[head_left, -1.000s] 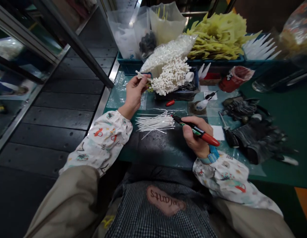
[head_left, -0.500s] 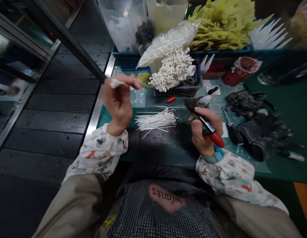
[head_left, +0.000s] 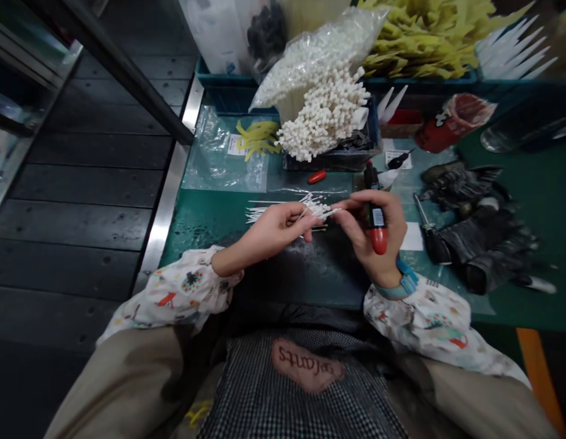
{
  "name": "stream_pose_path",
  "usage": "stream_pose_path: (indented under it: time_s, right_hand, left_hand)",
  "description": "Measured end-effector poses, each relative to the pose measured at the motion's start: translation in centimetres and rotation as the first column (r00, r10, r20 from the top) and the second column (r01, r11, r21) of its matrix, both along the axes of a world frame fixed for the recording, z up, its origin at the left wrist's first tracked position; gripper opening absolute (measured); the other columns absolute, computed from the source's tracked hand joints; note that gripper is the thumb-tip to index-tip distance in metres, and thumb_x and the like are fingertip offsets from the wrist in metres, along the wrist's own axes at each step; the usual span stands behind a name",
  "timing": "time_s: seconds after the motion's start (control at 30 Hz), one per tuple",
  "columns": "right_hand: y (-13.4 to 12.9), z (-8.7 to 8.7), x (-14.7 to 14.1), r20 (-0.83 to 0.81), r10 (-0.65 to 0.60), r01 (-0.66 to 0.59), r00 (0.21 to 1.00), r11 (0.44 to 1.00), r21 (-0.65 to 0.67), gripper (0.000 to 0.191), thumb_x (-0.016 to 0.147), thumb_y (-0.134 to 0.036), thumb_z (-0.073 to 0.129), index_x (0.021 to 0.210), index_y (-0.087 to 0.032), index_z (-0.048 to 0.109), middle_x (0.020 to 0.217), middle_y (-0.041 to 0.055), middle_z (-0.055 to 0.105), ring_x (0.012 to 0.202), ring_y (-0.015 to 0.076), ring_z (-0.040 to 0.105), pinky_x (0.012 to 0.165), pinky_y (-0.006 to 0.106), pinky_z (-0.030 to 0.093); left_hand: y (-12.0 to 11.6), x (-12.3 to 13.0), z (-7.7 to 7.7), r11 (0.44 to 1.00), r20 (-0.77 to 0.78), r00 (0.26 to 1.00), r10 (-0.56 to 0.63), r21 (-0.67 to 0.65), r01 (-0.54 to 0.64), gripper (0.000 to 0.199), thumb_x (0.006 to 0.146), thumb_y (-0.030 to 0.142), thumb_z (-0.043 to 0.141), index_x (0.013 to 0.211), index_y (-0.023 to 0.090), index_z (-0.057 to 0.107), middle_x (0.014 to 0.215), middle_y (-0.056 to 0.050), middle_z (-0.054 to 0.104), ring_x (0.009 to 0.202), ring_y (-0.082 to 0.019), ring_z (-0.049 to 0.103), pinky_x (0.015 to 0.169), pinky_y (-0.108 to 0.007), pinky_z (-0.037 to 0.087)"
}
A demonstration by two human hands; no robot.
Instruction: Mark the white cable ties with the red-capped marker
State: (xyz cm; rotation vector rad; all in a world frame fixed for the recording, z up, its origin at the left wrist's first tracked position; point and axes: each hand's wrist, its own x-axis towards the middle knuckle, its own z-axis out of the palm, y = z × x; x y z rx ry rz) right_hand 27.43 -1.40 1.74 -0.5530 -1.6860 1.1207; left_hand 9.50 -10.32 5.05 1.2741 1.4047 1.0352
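Observation:
A loose pile of thin white sticks with small knobbed ends lies on the green work surface, partly covered by my left hand. That hand is closed in a pinch on a thin white stick or two, whose ends point right; the exact number cannot be made out. My right hand is wrapped round a red and black marker pen, tilted upright with its tip away from me. Its thumb and forefinger reach the ends of the white sticks. The red cap lies beyond the pile.
A dark bin with bundled white knobbed sticks stands behind. Yellow floppy pieces lie on a plastic bag at left. To the right are dark gloves, a screwdriver and a red can. A metal bar crosses the left.
My left hand has come down and right from its raised position to the pile and pinches white sticks. My right hand has turned the marker more upright and brought its fingertips to the sticks.

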Motion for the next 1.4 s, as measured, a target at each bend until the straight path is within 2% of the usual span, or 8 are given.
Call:
stream_pose_path:
  time_s: [0.1, 0.23, 0.37, 0.47, 0.67, 1.0, 1.23, 1.4]
  right_hand:
    - [0.03, -0.15, 0.00, 0.028, -0.019, 0.020, 0.999, 0.999, -0.028, 0.029, 0.086, -0.018, 0.082, 0.109, -0.025, 0.066, 0.092, -0.0024, 0.077, 0.082, 0.0151, 0.077, 0.077, 0.029, 0.066]
    - [0.04, -0.13, -0.10, 0.021, 0.011, -0.009, 1.000, 0.997, -0.076, 0.029, 0.086, -0.021, 0.082, 0.109, -0.024, 0.065, 0.095, -0.0027, 0.078, 0.084, 0.0158, 0.078, 0.078, 0.029, 0.066]
    - [0.10, 0.06, -0.12, 0.017, 0.047, -0.046, 0.999, 0.997, -0.065, 0.030, 0.087, -0.016, 0.079, 0.111, -0.027, 0.064, 0.098, -0.0017, 0.077, 0.090, 0.0165, 0.078, 0.078, 0.029, 0.065]
    - [0.15, 0.10, -0.10, 0.048, 0.061, -0.058, 0.997, 0.996, -0.064, 0.029, 0.088, -0.019, 0.078, 0.112, -0.026, 0.063, 0.097, -0.0007, 0.075, 0.087, 0.0168, 0.076, 0.077, 0.032, 0.064]
    - [-0.05, 0.06, -0.31, 0.103, 0.040, -0.038, 0.994, 0.999, -0.026, 0.023, 0.089, -0.027, 0.077, 0.107, -0.027, 0.062, 0.088, -0.0016, 0.069, 0.075, 0.0167, 0.068, 0.070, 0.033, 0.060]
    - [0.19, -0.28, 0.04, 0.106, -0.015, 0.025, 0.994, 0.996, -0.088, 0.025, 0.089, -0.027, 0.078, 0.108, -0.028, 0.063, 0.091, -0.0010, 0.072, 0.080, 0.0187, 0.073, 0.075, 0.036, 0.064]
    - [-0.14, -0.32, -0.15, 0.070, 0.046, -0.038, 0.996, 0.993, -0.115, 0.028, 0.087, -0.025, 0.080, 0.106, -0.031, 0.061, 0.092, -0.0016, 0.073, 0.080, 0.0209, 0.074, 0.074, 0.039, 0.065]
    - [-0.15, -0.40, -0.24, 0.002, 0.088, -0.086, 0.996, 0.975, -0.207, 0.032, 0.085, -0.023, 0.082, 0.109, -0.028, 0.061, 0.095, -0.0004, 0.077, 0.084, 0.0200, 0.076, 0.077, 0.036, 0.065]
  left_hand:
    - [0.05, -0.11, 0.01, 1.000, 0.006, 1.000, 0.007, -0.001, -0.007, 0.038, 0.100, 0.039, 0.057, 0.074, 0.014, 0.067, 0.073, -0.003, 0.067, 0.069, -0.012, 0.059, 0.065, -0.023, 0.043]
    - [0.11, -0.17, 0.04, 1.000, 0.018, 1.000, 0.017, 0.004, -0.017, 0.037, 0.100, 0.038, 0.058, 0.074, 0.014, 0.067, 0.073, -0.003, 0.068, 0.068, -0.011, 0.060, 0.067, -0.022, 0.046]
    - [0.13, -0.24, 0.05, 1.000, 0.017, 1.000, 0.027, 0.002, -0.027, 0.037, 0.100, 0.040, 0.058, 0.071, 0.016, 0.065, 0.072, -0.004, 0.067, 0.074, -0.014, 0.064, 0.069, -0.023, 0.049]
    - [0.12, -0.27, -0.08, 1.000, 0.011, 1.000, 0.028, -0.006, -0.028, 0.038, 0.100, 0.041, 0.057, 0.073, 0.016, 0.064, 0.072, -0.004, 0.068, 0.071, -0.013, 0.063, 0.067, -0.024, 0.049]
    - [-0.01, -0.02, -0.79, 0.998, -0.132, 0.991, 0.018, 0.068, -0.009, 0.034, 0.099, 0.040, 0.054, 0.078, 0.016, 0.065, 0.076, -0.003, 0.069, 0.072, -0.014, 0.059, 0.069, -0.026, 0.045]
    - [-0.10, -0.05, -0.59, 0.994, -0.219, 0.972, 0.082, 0.083, -0.065, 0.037, 0.099, 0.041, 0.053, 0.074, 0.016, 0.063, 0.071, -0.002, 0.065, 0.066, -0.014, 0.054, 0.064, -0.027, 0.040]
    - [-0.09, 0.01, -0.48, 0.995, -0.182, 0.981, 0.064, 0.086, -0.049, 0.036, 0.100, 0.040, 0.053, 0.076, 0.016, 0.065, 0.075, -0.003, 0.068, 0.071, -0.015, 0.059, 0.068, -0.027, 0.042]
    - [-0.11, 0.01, -0.59, 0.997, -0.197, 0.979, 0.049, 0.075, -0.034, 0.036, 0.099, 0.040, 0.052, 0.076, 0.016, 0.065, 0.075, -0.003, 0.069, 0.071, -0.015, 0.059, 0.067, -0.027, 0.043]
